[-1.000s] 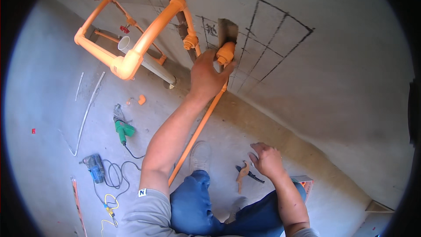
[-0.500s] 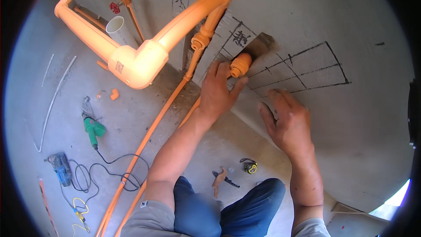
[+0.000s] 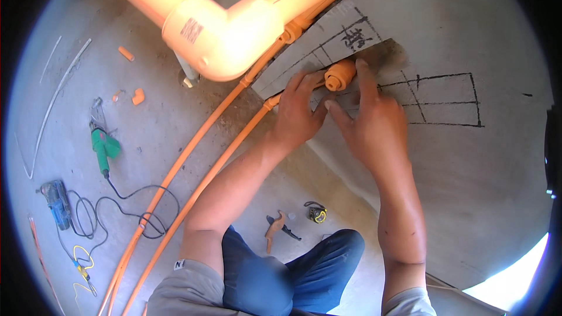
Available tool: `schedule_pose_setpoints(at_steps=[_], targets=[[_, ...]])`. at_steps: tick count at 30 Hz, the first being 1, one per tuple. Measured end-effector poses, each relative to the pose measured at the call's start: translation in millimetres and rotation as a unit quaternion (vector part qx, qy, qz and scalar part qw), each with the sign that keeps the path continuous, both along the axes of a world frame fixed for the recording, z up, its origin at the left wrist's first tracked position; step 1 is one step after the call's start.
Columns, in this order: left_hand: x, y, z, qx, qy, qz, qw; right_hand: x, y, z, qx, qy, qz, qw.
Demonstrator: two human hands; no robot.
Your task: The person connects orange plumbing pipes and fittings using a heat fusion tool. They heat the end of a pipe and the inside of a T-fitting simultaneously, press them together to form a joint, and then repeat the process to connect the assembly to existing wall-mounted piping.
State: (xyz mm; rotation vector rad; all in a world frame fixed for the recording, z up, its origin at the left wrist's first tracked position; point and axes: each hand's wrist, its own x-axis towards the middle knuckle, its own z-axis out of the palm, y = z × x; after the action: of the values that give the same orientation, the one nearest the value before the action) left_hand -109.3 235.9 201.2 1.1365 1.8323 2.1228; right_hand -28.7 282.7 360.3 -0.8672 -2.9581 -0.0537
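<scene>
An orange pipe fitting [image 3: 339, 76] with a plugged round end sticks out of a recess cut in the grey wall. My left hand [image 3: 295, 111] lies just left of it, fingers curled over the orange pipe [image 3: 271, 103] that runs up to the fitting; the grip is partly hidden. On the other side, my right hand [image 3: 374, 126] has its index finger stretched along the fitting's right side. Its thumb is apart, below the fitting and close to my left thumb. The remaining right fingers are mostly hidden.
A large orange elbow pipe [image 3: 225, 35] juts out close above. On the floor lie a green power tool [image 3: 104, 147], a blue power tool [image 3: 57, 205] with looping cords, a pipe cutter [image 3: 276, 228] and a tape measure [image 3: 317, 213]. Black lines mark the wall [image 3: 445, 164].
My right hand has moved up and left to the fitting, its index finger now beside it. My left hand remains on the left side. The view has shifted, bringing the large elbow closer.
</scene>
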Motion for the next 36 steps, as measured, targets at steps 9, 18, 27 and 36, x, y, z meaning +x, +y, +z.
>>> schedule_pose_setpoints(at_steps=[9, 18, 27, 36], targets=[[1.2, 0.3, -9.8, 0.025, -0.049, -0.004, 0.998, -15.1, 3.2, -11.5, -0.004, -0.035, -0.033, 0.999], [7.9, -0.7, -25.3, -0.009, -0.065, -0.003, 0.998, -10.9, 6.5, -14.1, 0.000, -0.014, -0.039, 0.999], [19.9, -2.5, -37.2, -0.106, 0.025, 0.042, 0.993, 57.7, -20.5, -35.1, -0.062, 0.022, -0.029, 0.997], [13.4, 0.4, -49.0, -0.164, 0.057, 0.025, 0.985, 240.2, -96.3, -162.9, -0.182, -0.048, -0.063, 0.980]])
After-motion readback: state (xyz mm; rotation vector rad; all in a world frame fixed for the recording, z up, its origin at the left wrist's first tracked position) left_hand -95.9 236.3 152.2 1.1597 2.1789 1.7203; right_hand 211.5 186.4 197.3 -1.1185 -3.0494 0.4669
